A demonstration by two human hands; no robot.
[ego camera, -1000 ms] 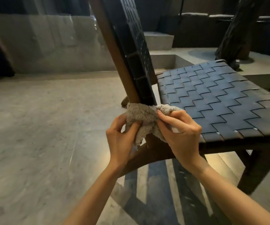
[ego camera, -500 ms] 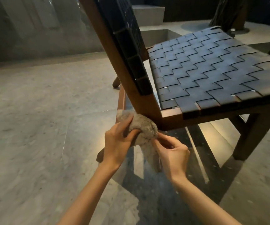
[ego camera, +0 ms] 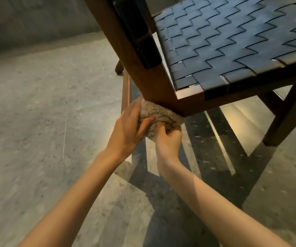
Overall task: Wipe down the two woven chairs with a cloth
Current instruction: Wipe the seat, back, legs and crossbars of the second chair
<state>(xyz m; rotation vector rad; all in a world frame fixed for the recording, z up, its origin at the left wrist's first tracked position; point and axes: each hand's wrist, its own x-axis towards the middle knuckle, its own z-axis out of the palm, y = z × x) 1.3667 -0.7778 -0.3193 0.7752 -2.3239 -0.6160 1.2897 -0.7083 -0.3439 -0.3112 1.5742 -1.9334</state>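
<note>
Cloth point(ego camera: 158, 114) moved under chair point(ego camera: 161, 93) corner; left hand point(ego camera: 127, 129), right hand point(ego camera: 168, 139) both grip it.

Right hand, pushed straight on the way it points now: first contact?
The right hand grips the cloth and points up and away. Going straight on, it would press the cloth against the lower corner of the chair frame. The cloth seems to touch that corner now, though depth is hard to judge.

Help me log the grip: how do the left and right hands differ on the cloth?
The left hand wraps the cloth from its side, thumb across it; the right hand pinches it from below, fingers curled. The left hand sits higher than the right. Both hold it against the chair frame.
</note>
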